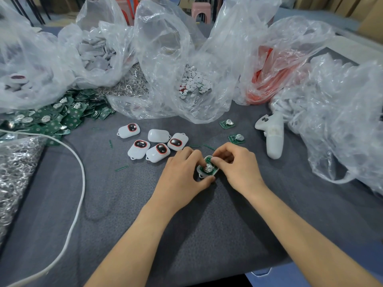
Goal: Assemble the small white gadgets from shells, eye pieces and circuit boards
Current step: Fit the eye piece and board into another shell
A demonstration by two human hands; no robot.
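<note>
A white shell half (pixel 207 170) lies open side up on the grey table mat, with a green circuit board and its coin cell set inside. My left hand (pixel 182 172) grips the shell's near and left rim, one finger on the board. My right hand (pixel 236 164) pinches the board's far right edge with curled fingers. Several white gadgets with red-rimmed eye pieces (pixel 158 143) lie grouped just left of my hands. Two loose circuit boards (pixel 236 138) sit behind my right hand.
A heap of green circuit boards (pixel 51 117) lies at the left. Clear plastic bags hold white shells (pixel 93 56) and small white discs (pixel 193 81). A white handheld controller (pixel 271 133) lies at the right. A white cable (pixel 78 175) curves across the left, beside metal rings (pixel 14 172).
</note>
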